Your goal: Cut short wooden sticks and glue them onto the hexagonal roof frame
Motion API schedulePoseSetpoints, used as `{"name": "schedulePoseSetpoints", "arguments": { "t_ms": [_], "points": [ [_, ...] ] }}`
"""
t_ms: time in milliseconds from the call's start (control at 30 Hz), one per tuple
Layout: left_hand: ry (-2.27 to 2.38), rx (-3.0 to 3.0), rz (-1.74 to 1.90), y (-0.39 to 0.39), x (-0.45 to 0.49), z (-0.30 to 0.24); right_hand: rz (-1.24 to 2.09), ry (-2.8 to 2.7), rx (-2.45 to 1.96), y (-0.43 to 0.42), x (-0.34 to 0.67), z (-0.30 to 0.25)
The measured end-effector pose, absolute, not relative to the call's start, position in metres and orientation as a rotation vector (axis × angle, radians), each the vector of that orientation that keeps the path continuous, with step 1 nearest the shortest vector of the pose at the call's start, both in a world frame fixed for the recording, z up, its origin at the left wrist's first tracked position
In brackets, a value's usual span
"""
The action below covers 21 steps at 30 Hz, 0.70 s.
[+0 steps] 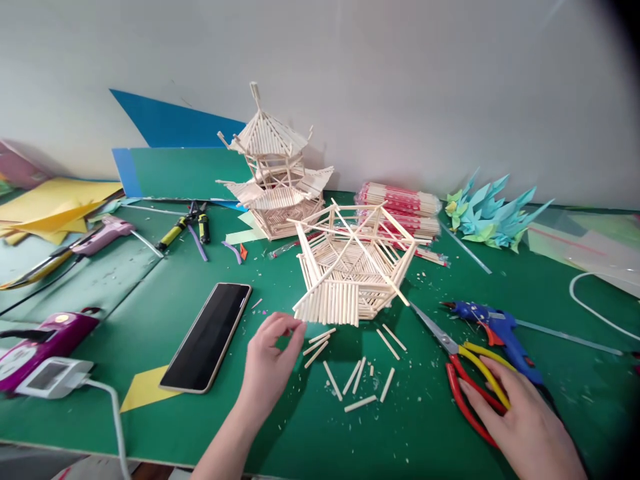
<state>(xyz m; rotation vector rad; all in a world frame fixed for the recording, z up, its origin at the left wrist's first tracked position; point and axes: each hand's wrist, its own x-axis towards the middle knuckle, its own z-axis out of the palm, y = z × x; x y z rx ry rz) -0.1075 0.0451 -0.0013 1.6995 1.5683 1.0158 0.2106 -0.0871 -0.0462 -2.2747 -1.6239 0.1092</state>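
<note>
In the middle of the table stands a six-sided open frame of thin wooden sticks (pixel 370 267), with a row of short sticks (pixel 333 305) filling its front left panel. My left hand (pixel 273 360) is curled, thumb and fingertips pinched at the lower left corner of that panel. My right hand (pixel 520 413) grips the red and yellow handles of a pair of scissors (pixel 450 343). Their tips point at the frame's front right corner, close to a projecting stick end. Several short cut sticks (pixel 360 403) lie scattered in front of the frame.
Behind stands a pagoda of sticks (pixel 273 143), beside red-wrapped stick bundles (pixel 395 200) and blue folded-paper pieces (pixel 495 210). A blue glue gun (pixel 493 327) lies right. To the left are a phone (pixel 207 340), pink glue gun (pixel 105 237), pliers (pixel 175 230) and purple power strip (pixel 45 347).
</note>
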Motion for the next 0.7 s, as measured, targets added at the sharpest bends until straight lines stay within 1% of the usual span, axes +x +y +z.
{"name": "schedulePoseSetpoints", "arguments": {
  "t_ms": [200, 367, 533, 700],
  "points": [
    [1.491, 2.173, 0.530, 0.054, -0.095, -0.002, -0.016, -1.632, -2.198, -0.077, 0.199, -0.024],
    [1.460, 2.372, 0.255, 0.061, -0.084, 0.002, 0.117, -1.609, -2.096, -0.064, 0.170, -0.012],
    [1.463, 2.440, 0.142, 0.065, -0.080, 0.006, 0.314, -1.622, -1.997, -0.049, 0.139, -0.009],
    [1.499, 2.388, 0.178, 0.060, -0.090, 0.008, 0.455, -1.594, -1.926, -0.041, 0.126, -0.005]
  ]
}}
